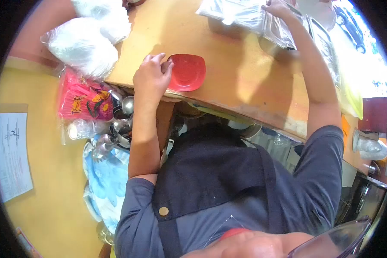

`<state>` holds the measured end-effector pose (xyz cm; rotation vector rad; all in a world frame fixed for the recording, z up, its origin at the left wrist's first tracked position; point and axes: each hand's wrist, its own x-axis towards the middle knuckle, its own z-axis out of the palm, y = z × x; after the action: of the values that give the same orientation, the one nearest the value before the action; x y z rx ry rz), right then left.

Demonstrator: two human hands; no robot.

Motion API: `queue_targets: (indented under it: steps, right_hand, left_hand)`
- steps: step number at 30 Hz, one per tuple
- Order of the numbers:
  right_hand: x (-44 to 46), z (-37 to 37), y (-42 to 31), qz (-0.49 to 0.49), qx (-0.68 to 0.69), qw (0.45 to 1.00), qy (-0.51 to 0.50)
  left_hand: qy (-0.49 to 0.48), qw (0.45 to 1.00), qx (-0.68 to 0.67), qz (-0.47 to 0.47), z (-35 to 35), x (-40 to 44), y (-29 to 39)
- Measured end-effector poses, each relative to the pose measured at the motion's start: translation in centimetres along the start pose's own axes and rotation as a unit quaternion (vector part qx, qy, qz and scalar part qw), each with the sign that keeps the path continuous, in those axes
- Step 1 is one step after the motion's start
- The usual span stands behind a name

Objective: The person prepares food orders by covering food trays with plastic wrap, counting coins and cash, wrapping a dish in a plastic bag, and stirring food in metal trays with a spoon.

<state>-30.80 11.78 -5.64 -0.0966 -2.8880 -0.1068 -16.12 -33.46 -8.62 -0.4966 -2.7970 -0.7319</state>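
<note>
A small red plate [188, 73] rests at the near edge of the yellow table. My left hand [152, 77] is at the plate's left rim, thumb and fingers closed on it. At the far right my right hand [277, 8] reaches to metal trays covered with clear plastic film. Its fingertips are pinched on the plastic film [245, 10] at the border between two trays. One metal tray [268, 43] lies just below that hand. Part of the right hand is cut off by the top of the view.
White plastic bags [84, 45] sit at the upper left, above a pink printed packet [84, 96]. Ladles [127, 104] and other metal utensils hang or stand beside my left forearm. A sheet of paper [13, 155] is on the yellow surface at left. A blue patterned cloth [109, 172] lies below.
</note>
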Motion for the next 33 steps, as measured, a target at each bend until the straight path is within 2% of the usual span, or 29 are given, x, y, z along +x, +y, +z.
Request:
queue_targets:
  steps: [2,5,8,11,14,17,18,21,24,28,30,33]
  right_hand:
    - [-1.0,-1.3,-0.8,0.040,0.055,0.998,-0.011]
    - [-0.4,-0.3,0.4,0.023,0.072,0.997,-0.033]
    - [-0.8,0.7,1.2,0.057,0.107,0.990,-0.075]
    - [-3.5,-1.8,-0.2,-0.034,0.099,0.990,-0.091]
    - [-5.4,-3.3,0.2,-0.037,0.011,0.983,-0.178]
    - [-8.2,-5.2,-1.7,-0.053,0.009,0.983,-0.176]
    - [-9.2,-6.3,-3.6,-0.012,0.014,0.984,-0.178]
    - [-13.4,-8.1,-9.5,-0.034,0.034,0.993,-0.109]
    - [-14.6,-5.6,-10.1,-0.059,0.004,0.998,0.012]
    - [-15.9,-4.9,-9.2,-0.049,0.025,0.998,0.016]
    - [-16.2,-4.6,-8.1,-0.035,0.008,0.999,0.013]
    - [-13.9,-3.8,-4.6,-0.112,0.045,0.989,0.083]
  left_hand:
    - [-0.025,0.999,-0.001,-0.030,0.3,-0.3,-1.3]
    - [-0.070,0.994,-0.034,-0.080,1.0,-0.3,-2.0]
    - [-0.081,0.995,-0.011,-0.063,1.8,-0.4,-2.6]
    - [-0.066,0.997,-0.033,-0.029,2.9,-0.3,-3.4]
    - [-0.086,0.991,-0.092,-0.042,1.0,0.1,-1.0]
    - [-0.088,0.986,-0.143,-0.017,1.3,0.7,0.5]
    - [-0.096,0.984,-0.149,-0.014,0.8,0.7,2.1]
    - [-0.113,0.979,-0.171,0.023,2.8,1.4,4.1]
    - [-0.148,0.978,-0.132,0.059,4.4,2.4,5.9]
    - [-0.190,0.968,-0.145,0.077,6.4,3.2,7.9]
    - [-0.179,0.963,-0.186,0.079,8.1,3.2,7.9]
    - [-0.177,0.963,-0.180,0.092,9.4,3.4,7.7]
